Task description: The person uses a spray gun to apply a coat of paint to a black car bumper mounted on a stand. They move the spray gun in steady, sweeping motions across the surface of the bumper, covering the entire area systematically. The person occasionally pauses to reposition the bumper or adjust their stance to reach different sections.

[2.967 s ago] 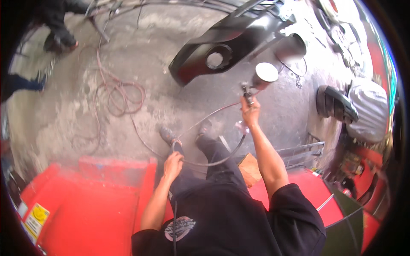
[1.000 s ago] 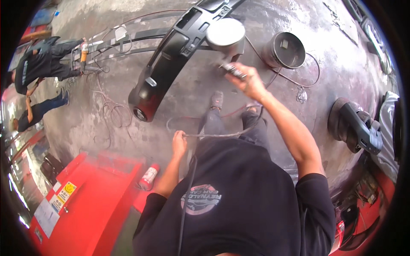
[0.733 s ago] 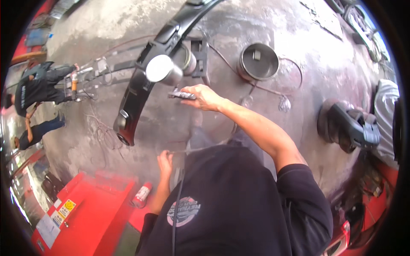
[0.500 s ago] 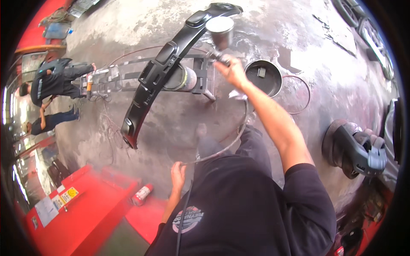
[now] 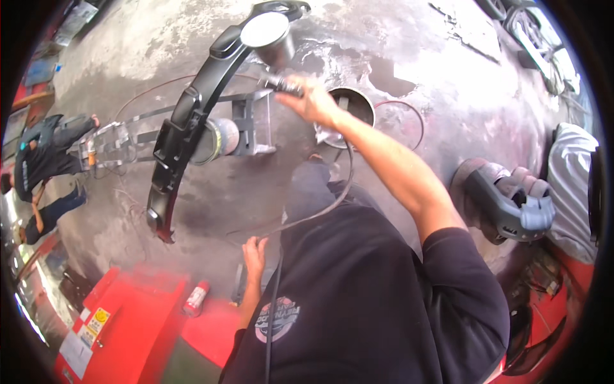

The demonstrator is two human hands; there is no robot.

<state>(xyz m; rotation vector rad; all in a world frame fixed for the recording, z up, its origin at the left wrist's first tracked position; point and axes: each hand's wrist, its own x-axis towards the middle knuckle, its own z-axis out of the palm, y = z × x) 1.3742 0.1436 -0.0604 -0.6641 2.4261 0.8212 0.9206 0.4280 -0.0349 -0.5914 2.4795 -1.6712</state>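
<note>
The right hand (image 5: 313,102), fingers closed round the spray gun (image 5: 272,48), has swung along the black bumper (image 5: 192,121) toward its far end; the left hand (image 5: 254,251) grips the hose (image 5: 320,208); spraying looks under way.

Spray gun (image 5: 276,61): dark handle enclosed in the right hand (image 5: 313,102), arm stretched forward. Metal cup with a pale round lid sits on top of the gun, tilted, lid facing up. Gun is just beside the upper end of the bumper (image 5: 192,121).

Bumper: long black curved car part, glossy, propped on a metal stand above the concrete floor, running from near the gun down and left.

Hose (image 5: 320,211): thin dark line, curving from the gun back to the left hand (image 5: 254,253), which holds it loosely.
</note>
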